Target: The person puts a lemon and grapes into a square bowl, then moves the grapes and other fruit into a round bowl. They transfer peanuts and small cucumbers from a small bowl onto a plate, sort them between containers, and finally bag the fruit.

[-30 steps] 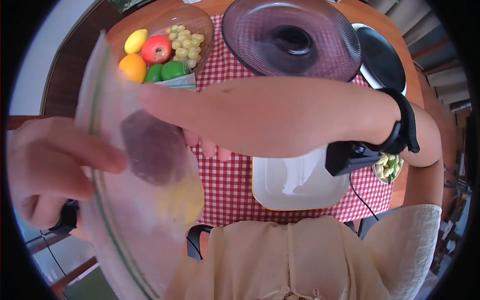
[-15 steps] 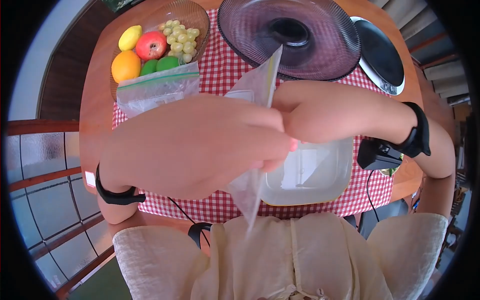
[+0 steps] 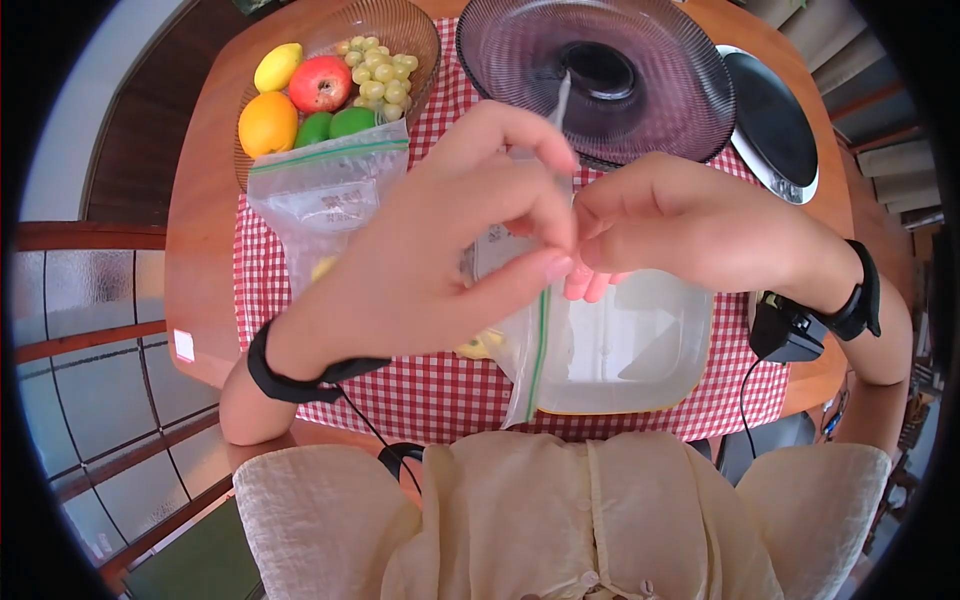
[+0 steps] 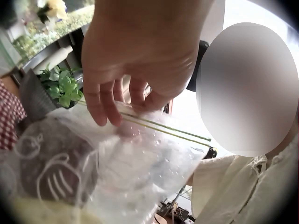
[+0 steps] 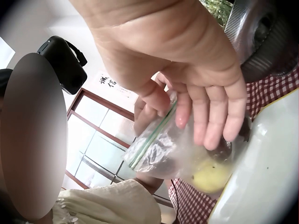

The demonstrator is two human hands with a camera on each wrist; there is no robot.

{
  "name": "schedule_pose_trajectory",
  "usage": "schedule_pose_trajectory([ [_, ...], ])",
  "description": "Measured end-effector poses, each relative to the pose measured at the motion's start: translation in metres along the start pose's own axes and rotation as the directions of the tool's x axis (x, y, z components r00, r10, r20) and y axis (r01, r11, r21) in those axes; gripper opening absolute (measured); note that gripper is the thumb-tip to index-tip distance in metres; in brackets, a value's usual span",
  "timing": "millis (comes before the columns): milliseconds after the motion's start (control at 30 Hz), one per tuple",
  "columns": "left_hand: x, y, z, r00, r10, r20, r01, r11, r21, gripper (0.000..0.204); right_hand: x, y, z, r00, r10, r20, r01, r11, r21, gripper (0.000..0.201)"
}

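Note:
A clear zip bag (image 3: 522,375) hangs edge-on between the hands, over the left side of the white dish (image 3: 640,340). My left hand (image 3: 430,240) has its thumb and fingertips at the green zip edge, pinching it. From the other side my right hand (image 3: 700,225) pinches the same edge between thumb and forefinger, its other fingers extended behind the bag in the right wrist view. Through the plastic show a dark purple round item (image 4: 58,163) and a yellow item (image 5: 210,176). The left hand (image 4: 140,56) partly hides the bag's mouth.
Another zip bag (image 3: 320,195) lies left, beside a glass bowl (image 3: 425,60) holding a lemon, orange, red fruit, grapes and green fruits. A large purple glass platter (image 3: 680,110) stands at the back, a black-and-white oval object (image 3: 770,125) to its right.
The left hand and bag have come from the far left to the middle, where both hands meet at its edge. Since half a second ago, the left fingers have spread and the bag's zip has turned into view.

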State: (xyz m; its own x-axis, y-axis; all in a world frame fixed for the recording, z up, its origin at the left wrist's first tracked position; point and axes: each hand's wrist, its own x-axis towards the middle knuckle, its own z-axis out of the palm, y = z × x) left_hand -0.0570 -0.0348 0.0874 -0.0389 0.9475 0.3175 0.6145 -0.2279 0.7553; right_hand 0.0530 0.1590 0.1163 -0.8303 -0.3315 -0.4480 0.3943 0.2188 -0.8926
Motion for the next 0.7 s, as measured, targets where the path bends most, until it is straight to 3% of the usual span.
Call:
schedule_pose_trajectory([
  [33,-0.001,0.005,0.017,0.974,-0.124,-0.192,0.086,0.977,-0.198,0.015,-0.002,-0.004,0.0,1.0,-0.001,-0.001,0.001,1.0,-0.003,0.032],
  [67,-0.002,0.009,0.026,0.897,-0.275,-0.346,0.124,0.908,-0.399,0.022,-0.003,-0.009,-0.001,0.999,0.036,0.0,-0.036,0.999,-0.02,0.026],
  [100,-0.003,0.011,0.029,0.897,-0.273,-0.348,0.123,0.91,-0.397,0.022,-0.004,-0.012,-0.001,0.997,0.074,-0.001,-0.074,0.997,-0.038,0.021],
  [167,-0.004,0.014,0.031,0.78,-0.538,-0.319,0.193,0.692,-0.696,0.035,-0.004,-0.013,0.001,0.997,0.079,-0.021,-0.08,0.996,-0.033,0.02],
  [200,-0.003,0.016,0.027,0.778,-0.539,-0.322,0.193,0.693,-0.694,0.035,-0.004,-0.014,0.002,0.995,0.087,-0.039,-0.088,0.996,-0.027,0.019],
  [267,0.002,0.018,0.012,0.719,-0.688,0.099,0.437,0.337,-0.834,0.022,-0.005,-0.01,0.005,0.994,0.092,-0.063,-0.094,0.995,-0.033,0.018],
  [400,-0.001,0.018,0.0,0.685,-0.698,0.208,0.574,0.34,-0.745,0.024,-0.005,-0.007,0.009,0.99,0.077,-0.117,-0.088,0.993,-0.085,0.019],
  [467,0.003,0.026,-0.006,0.638,-0.747,0.189,0.702,0.463,-0.541,0.016,-0.004,-0.008,0.011,0.99,0.083,-0.111,-0.095,0.99,-0.106,0.02],
  [567,0.008,0.031,-0.008,0.601,-0.774,0.197,0.755,0.47,-0.456,0.015,-0.001,-0.01,0.013,0.987,0.104,-0.122,-0.118,0.986,-0.114,0.023],
  [700,0.012,0.027,-0.002,0.63,-0.756,0.178,0.736,0.507,-0.449,0.013,0.003,-0.004,0.009,0.982,0.093,-0.161,-0.106,0.992,-0.073,0.028],
])
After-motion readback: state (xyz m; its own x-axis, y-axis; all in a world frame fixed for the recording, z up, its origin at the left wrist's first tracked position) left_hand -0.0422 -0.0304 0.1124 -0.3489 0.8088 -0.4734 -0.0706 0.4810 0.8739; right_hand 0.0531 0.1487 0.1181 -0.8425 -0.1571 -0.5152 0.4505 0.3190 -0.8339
